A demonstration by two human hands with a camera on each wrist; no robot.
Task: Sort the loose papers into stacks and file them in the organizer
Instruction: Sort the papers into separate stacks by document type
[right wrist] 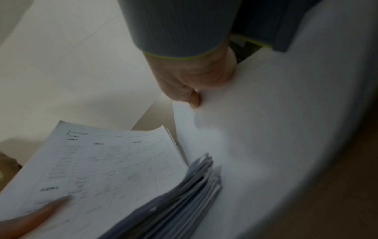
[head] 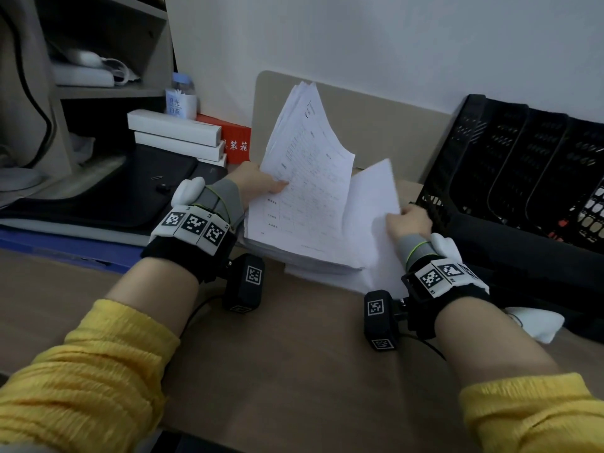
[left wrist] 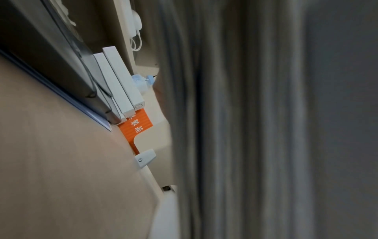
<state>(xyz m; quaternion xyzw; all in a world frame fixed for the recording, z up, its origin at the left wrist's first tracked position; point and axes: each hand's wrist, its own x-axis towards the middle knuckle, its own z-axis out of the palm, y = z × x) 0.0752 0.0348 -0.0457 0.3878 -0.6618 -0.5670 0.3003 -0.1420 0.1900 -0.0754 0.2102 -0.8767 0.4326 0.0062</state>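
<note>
A thick stack of printed papers (head: 304, 197) stands tilted up off the desk, its top sheets fanned toward the wall. My left hand (head: 258, 183) grips its left edge, thumb on the printed front page (right wrist: 106, 169). My right hand (head: 407, 222) pinches a blank white sheet (head: 369, 204) at its right edge, peeled away from the stack; in the right wrist view the fingers (right wrist: 194, 98) curl on that sheet (right wrist: 266, 129). The black mesh organizer (head: 516, 165) lies at the right, slots facing left. In the left wrist view only the grey paper edges (left wrist: 245, 113) show.
White boxes (head: 176, 135) and a red box (head: 237, 138) sit at the back left, with a small bottle (head: 181, 96) behind them. A dark laptop bag (head: 108, 191) and blue folder (head: 65, 243) lie left. A beige divider (head: 376, 125) stands behind the papers. A white cloth (head: 536, 322) lies right.
</note>
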